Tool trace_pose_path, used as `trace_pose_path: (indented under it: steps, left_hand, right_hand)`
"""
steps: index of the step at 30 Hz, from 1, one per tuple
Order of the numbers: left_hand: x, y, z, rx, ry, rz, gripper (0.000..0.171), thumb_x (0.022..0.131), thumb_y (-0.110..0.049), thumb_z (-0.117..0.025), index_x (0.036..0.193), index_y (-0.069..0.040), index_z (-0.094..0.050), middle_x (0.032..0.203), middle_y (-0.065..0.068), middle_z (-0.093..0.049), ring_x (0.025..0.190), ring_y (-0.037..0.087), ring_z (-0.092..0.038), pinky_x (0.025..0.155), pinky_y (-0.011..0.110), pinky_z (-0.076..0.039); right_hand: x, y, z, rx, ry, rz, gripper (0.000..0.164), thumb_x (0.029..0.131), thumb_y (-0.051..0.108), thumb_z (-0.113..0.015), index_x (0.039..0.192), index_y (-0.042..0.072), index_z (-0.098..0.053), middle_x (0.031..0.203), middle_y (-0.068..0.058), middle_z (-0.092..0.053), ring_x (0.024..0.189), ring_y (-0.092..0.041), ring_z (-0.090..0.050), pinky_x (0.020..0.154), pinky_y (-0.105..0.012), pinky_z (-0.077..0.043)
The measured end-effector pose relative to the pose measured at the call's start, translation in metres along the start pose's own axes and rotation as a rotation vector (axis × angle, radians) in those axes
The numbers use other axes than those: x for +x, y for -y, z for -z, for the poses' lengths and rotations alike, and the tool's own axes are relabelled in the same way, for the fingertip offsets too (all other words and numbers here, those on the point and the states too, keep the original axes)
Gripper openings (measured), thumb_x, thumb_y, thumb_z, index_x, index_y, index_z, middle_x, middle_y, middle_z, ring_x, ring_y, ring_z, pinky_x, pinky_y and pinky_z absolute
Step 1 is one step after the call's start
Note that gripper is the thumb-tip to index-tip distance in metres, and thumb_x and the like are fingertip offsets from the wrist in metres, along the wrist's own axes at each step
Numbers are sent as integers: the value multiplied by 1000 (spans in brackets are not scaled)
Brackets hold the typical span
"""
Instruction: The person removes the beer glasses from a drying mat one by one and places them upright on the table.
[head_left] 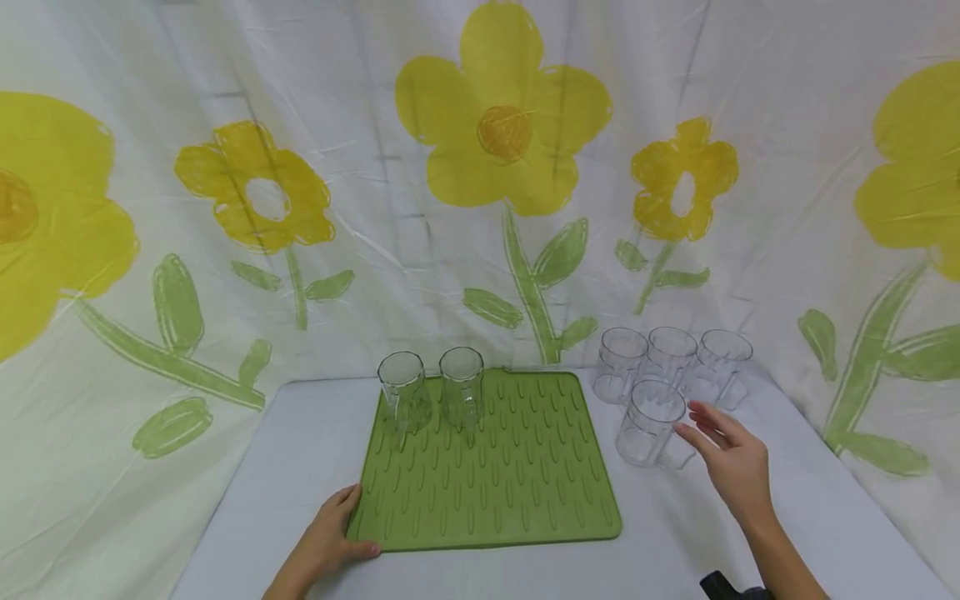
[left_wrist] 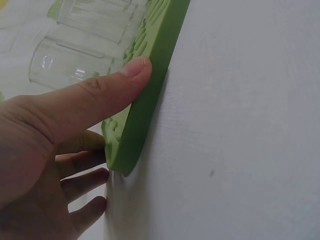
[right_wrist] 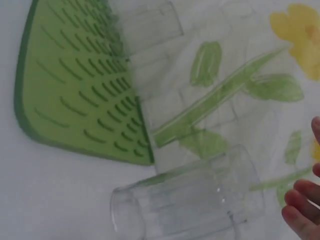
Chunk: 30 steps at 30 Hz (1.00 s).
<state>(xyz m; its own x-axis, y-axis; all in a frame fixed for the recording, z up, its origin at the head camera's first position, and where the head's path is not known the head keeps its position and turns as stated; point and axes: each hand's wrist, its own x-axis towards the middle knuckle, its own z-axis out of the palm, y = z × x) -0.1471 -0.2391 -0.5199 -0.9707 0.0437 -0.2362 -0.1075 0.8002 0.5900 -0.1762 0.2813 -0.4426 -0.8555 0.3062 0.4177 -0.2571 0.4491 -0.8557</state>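
Note:
My left hand (head_left: 326,533) holds the front left corner of a green ridged drying mat (head_left: 495,500), thumb on the front edge and fingers against the left side. Two clear glass mugs (head_left: 402,392) stand side by side at the mat's back left, handles toward me. To the right of the mat, another clear glass mug (head_left: 651,422) stands on the table, in front of several more. My right hand (head_left: 731,458) is just right of this front mug, its fingers spread and apart from the glass in the right wrist view.
Several clear glass mugs (head_left: 671,358) stand in a row behind the front one, at the table's back right. The table (head_left: 660,533) has a white cover. A curtain (head_left: 360,250) with yellow flowers hangs behind. A black object (head_left: 723,587) shows near my right forearm.

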Motion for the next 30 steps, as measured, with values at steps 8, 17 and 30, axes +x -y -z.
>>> trace_pose_path:
  steps: [8, 17, 30]
  left_hand:
    - [-1, 0, -2, 4, -17, -15, 112, 60, -33, -91, 145, 11, -33, 148, 31, -36, 137, 52, -31, 112, 63, -32]
    - [1, 0, -1, 4, -4, -22, 112, 60, -34, -91, 144, 13, -33, 148, 32, -36, 137, 53, -32, 111, 63, -33]
    - [-3, -2, 1, 8, -18, -29, 110, 61, -31, -91, 144, 13, -33, 147, 33, -37, 136, 53, -32, 112, 63, -32]
  right_hand:
    - [8, 21, -26, 71, 178, 70, 42, 85, 4, -73, 124, -6, -63, 112, 22, -63, 101, 13, -60, 82, -4, -51]
    - [15, 29, -68, 183, 313, 17, 45, 86, 8, -73, 127, -8, -60, 122, -22, -65, 103, 4, -64, 81, -10, -55]
    - [13, 30, -135, 231, 468, -26, 47, 87, 11, -73, 128, -6, -59, 124, -27, -63, 111, -37, -64, 86, -18, -57]
